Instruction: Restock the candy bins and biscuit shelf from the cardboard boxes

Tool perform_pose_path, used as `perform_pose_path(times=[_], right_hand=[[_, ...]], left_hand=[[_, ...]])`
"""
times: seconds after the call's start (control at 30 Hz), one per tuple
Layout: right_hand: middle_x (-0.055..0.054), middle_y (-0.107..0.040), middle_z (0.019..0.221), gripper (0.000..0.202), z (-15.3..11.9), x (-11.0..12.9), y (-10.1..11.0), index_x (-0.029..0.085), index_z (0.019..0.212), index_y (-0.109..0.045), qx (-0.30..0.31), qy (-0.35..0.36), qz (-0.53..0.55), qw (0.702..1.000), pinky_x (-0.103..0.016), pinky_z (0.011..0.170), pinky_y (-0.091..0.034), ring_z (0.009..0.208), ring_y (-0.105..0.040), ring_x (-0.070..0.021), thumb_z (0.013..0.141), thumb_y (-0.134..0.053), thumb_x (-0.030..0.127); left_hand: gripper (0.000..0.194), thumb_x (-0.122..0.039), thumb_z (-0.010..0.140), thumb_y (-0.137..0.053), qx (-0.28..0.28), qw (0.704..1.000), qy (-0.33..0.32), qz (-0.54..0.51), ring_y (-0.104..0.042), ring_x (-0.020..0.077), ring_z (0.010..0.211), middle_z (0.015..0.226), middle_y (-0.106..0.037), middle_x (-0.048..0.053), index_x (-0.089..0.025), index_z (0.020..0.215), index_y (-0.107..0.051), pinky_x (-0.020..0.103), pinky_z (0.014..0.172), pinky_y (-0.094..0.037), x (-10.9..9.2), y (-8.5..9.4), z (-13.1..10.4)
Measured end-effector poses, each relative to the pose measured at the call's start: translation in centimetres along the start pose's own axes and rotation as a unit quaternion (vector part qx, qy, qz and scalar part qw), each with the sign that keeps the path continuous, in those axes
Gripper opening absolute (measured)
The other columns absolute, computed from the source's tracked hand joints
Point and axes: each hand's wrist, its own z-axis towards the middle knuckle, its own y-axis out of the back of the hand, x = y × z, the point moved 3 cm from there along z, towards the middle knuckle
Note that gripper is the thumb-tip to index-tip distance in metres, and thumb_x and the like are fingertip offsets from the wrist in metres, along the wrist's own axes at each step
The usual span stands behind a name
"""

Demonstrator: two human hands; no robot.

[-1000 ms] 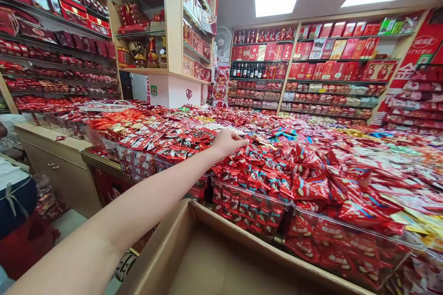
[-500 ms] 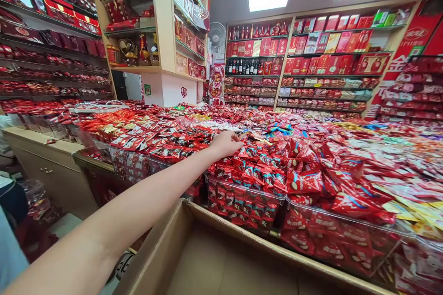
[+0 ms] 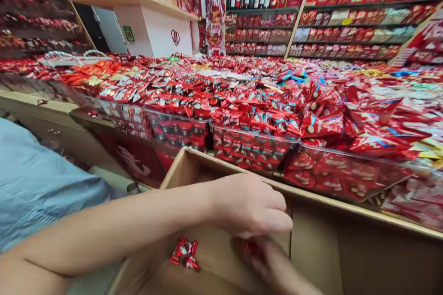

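My left hand (image 3: 256, 207) is curled closed over an open cardboard box (image 3: 318, 239); what its fingers hold is hidden. Just beneath it, my right hand (image 3: 278, 258) comes in from the lower right, smeared by motion. Red wrapped candies (image 3: 252, 252), blurred, lie in my right hand, directly under the left fingers. A couple of red-wrapped candies (image 3: 185, 252) rest on the box floor to the left. Beyond the box's far edge, clear bins (image 3: 256, 140) are heaped with small red candy packets.
Larger red packets (image 3: 377, 124) fill the bin at the right. Someone's light-blue clothing (image 3: 44, 179) shows at the left, beside a wooden counter (image 3: 44, 103). Shelves (image 3: 263, 9) with bottles and red boxes line the back wall.
My left hand has drawn back from the candy heap to above the box. My right hand and loose candies have come into view. The camera has tipped down, and blue clothing shows more at left.
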Motion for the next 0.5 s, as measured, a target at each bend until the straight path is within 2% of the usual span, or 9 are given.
perform_pose_path(times=[0.07,0.13,0.27,0.4,0.5], right_hand=[[-0.001,-0.057,0.071,0.012,0.0,0.9,1.5,0.017,0.081,-0.054,-0.002,-0.005,0.03,1.0,-0.026,0.058,-0.043,0.064,-0.052,-0.0146,0.074,-0.053,0.027],[-0.001,-0.057,0.075,0.017,-0.1,2.5,3.5,0.019,0.083,-0.05,-0.033,-0.006,0.091,0.995,-0.025,0.062,-0.044,0.068,-0.053,-0.0137,0.074,-0.056,0.031],[0.002,-0.055,0.075,0.023,-0.7,5.9,6.2,0.022,0.081,-0.048,-0.1,0.013,0.208,0.973,-0.019,0.062,-0.046,0.069,-0.054,-0.0103,0.067,-0.067,0.025],[0.002,-0.059,0.078,0.024,-0.9,7.3,6.8,0.023,0.083,-0.052,-0.102,0.015,0.255,0.961,-0.018,0.065,-0.048,0.072,-0.057,-0.0101,0.066,-0.068,0.023],[0.0,-0.061,0.079,0.018,-0.9,7.0,7.3,0.023,0.081,-0.056,-0.133,0.008,0.279,0.951,-0.019,0.067,-0.05,0.074,-0.059,-0.0109,0.067,-0.067,0.023]], left_hand=[[0.016,-0.015,0.078,-0.047,0.039,0.996,0.052,-0.062,-0.052,0.0131,0.069,0.079,-0.059,0.003,-0.015,0.089,-0.059,0.025,0.055,-0.037,0.4,-1.1,-0.4],[0.017,-0.017,0.079,-0.048,0.072,0.985,0.11,-0.113,-0.055,0.0142,0.072,0.081,-0.061,0.005,-0.013,0.094,-0.057,0.024,0.057,-0.038,0.9,-1.7,-0.7],[0.019,-0.031,0.082,-0.05,0.124,0.935,0.223,-0.247,-0.055,0.0129,0.061,0.071,-0.061,0.001,-0.017,0.091,-0.057,0.021,0.05,-0.035,1.6,-2.2,-0.7],[0.017,-0.026,0.079,-0.054,0.108,0.89,0.273,-0.348,-0.051,0.0078,0.055,0.066,-0.059,-0.002,-0.016,0.092,-0.06,0.016,0.05,-0.035,2.3,-2.3,-0.6],[0.015,-0.02,0.076,-0.057,0.08,0.876,0.292,-0.375,-0.05,0.0072,0.057,0.068,-0.059,-0.001,-0.013,0.089,-0.061,0.015,0.051,-0.036,2.6,-2.2,-0.6]])
